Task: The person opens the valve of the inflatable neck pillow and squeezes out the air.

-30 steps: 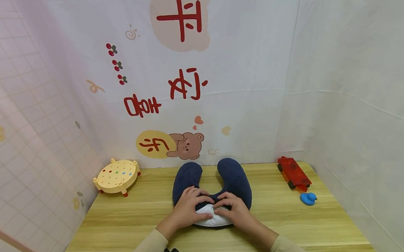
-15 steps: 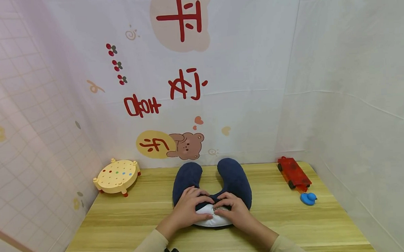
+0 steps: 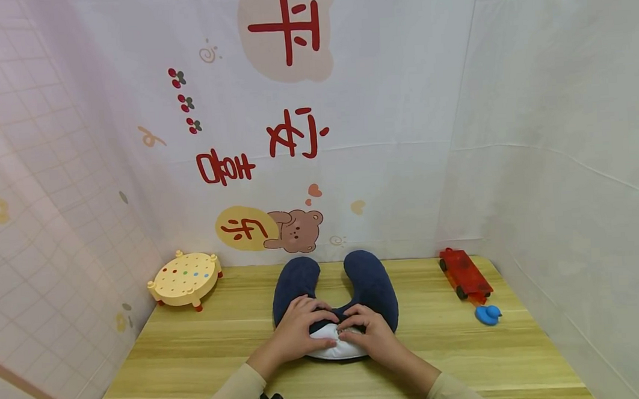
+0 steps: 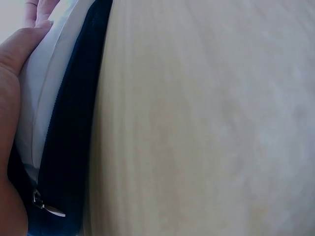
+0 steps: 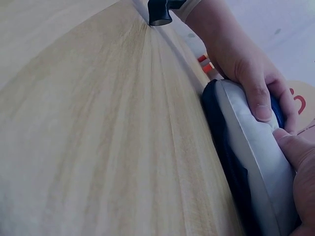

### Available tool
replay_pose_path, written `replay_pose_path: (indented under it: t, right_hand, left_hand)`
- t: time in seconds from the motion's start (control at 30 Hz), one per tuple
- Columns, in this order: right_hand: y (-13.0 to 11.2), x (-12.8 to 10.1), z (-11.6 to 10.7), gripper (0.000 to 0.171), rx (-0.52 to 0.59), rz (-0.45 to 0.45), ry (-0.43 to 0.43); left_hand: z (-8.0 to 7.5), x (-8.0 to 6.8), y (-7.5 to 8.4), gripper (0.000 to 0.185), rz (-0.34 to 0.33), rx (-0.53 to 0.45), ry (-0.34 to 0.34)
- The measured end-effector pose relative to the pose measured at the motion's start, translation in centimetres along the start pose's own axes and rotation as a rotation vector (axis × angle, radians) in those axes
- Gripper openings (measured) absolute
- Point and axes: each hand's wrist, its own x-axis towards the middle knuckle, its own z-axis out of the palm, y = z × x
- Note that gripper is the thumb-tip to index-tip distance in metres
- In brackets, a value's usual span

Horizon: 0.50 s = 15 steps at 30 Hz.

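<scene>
A navy U-shaped neck pillow lies on the table, its two ends toward the back wall. Along its near curve the cover is unzipped, baring a white inner cushion. My left hand grips the left of this curve, fingers over the navy cloth and thumb on the white. From the other side my right hand holds it likewise, both thumbs close together at the middle. A metal zipper pull hangs at one end of the opening in the left wrist view. The palms hide part of the cover.
On the wooden table, a round cream pegged toy stands at the back left. A red toy cart and a blue toy duck are at the right. White printed cloth hangs behind.
</scene>
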Motion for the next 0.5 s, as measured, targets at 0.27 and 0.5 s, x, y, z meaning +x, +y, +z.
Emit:
replay_pose_path:
  t: [0.27, 0.5]
  right_hand:
    - [-0.25, -0.01, 0.18, 0.013, 0.017, 0.038, 0.014]
    - [-0.34, -0.10, 0.13, 0.013, 0.019, 0.032, 0.009]
  left_hand:
    - [-0.01, -0.02, 0.00, 0.042, -0.006, -0.003, -0.009]
    - [-0.05, -0.10, 0.11, 0.041, -0.007, -0.006, -0.004]
